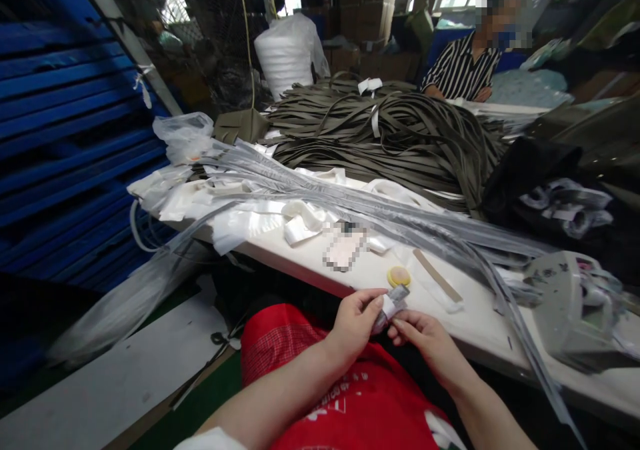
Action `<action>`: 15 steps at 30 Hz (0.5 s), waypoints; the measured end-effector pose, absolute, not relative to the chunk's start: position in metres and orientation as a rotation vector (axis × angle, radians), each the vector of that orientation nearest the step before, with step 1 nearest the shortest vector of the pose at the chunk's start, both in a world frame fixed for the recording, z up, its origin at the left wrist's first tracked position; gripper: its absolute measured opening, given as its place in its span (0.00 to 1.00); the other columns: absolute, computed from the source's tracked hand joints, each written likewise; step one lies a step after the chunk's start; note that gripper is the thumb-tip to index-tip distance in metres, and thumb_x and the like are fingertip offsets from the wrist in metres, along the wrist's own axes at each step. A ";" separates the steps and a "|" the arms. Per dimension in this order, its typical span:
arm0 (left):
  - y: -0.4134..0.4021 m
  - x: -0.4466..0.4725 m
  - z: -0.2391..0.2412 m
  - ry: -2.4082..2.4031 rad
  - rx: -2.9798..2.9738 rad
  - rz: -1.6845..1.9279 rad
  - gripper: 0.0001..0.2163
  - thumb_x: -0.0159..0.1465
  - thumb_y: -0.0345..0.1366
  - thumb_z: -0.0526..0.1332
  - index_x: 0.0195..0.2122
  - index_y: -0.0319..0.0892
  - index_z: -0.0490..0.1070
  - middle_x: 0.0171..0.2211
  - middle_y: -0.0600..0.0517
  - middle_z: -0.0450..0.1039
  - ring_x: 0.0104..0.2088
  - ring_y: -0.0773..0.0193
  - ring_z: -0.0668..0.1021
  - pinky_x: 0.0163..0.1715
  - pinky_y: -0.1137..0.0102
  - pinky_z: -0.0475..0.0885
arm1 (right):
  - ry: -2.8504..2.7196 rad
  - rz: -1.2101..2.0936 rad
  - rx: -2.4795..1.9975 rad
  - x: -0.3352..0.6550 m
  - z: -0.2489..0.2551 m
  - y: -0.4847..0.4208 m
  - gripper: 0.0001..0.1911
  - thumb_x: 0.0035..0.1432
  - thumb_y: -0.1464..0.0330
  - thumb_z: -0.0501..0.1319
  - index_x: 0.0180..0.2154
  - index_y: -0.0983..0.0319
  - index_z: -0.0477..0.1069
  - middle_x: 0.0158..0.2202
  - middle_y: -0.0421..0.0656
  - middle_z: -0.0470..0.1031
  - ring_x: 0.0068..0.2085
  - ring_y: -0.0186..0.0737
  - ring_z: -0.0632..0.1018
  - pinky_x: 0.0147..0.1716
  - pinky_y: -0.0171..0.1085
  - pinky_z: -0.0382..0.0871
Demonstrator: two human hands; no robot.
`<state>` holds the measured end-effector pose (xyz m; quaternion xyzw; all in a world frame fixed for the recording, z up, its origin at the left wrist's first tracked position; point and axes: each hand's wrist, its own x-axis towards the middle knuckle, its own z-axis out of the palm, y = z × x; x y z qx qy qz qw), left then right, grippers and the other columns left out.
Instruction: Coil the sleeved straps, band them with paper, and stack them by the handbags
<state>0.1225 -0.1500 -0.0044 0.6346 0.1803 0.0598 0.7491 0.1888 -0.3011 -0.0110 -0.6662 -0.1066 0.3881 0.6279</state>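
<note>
Over my lap, at the table's front edge, my left hand is closed around a small folded grey plastic bundle with a white band about it. My right hand pinches the lower right side of the same bundle, its thumb and forefinger pressed together. The bundle's lower part is partly hidden by my fingers. Just beyond the hands lies a round yellow-rimmed object on the white table. A flat brown strip rests to its right.
Long translucent plastic strips stretch across the table, some hanging over its front edge. Behind them is a heap of dark olive straps. A grey tape dispenser-like device stands at right. A person in a striped shirt sits opposite.
</note>
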 end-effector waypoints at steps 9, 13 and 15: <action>-0.143 0.117 -0.017 0.001 1.915 0.518 0.14 0.67 0.38 0.55 0.51 0.46 0.73 0.49 0.45 0.76 0.49 0.59 0.78 0.49 0.68 0.74 | -0.244 0.648 -1.538 0.192 -0.013 -0.269 0.21 0.46 0.53 0.69 0.21 0.65 0.75 0.16 0.40 0.69 0.19 0.33 0.68 0.21 0.33 0.61; -0.149 0.119 -0.029 0.109 1.964 0.671 0.14 0.68 0.42 0.54 0.49 0.46 0.75 0.56 0.43 0.69 0.54 0.56 0.75 0.51 0.65 0.74 | -0.399 0.743 -1.228 0.190 -0.004 -0.271 0.22 0.48 0.54 0.68 0.40 0.62 0.78 0.30 0.43 0.77 0.32 0.41 0.75 0.36 0.40 0.69; -0.155 0.121 -0.034 0.130 1.970 0.697 0.16 0.67 0.45 0.54 0.48 0.47 0.75 0.56 0.42 0.68 0.54 0.55 0.75 0.50 0.65 0.74 | -0.475 0.746 -1.251 0.192 -0.003 -0.279 0.23 0.50 0.53 0.66 0.44 0.61 0.77 0.36 0.45 0.77 0.38 0.46 0.76 0.43 0.44 0.69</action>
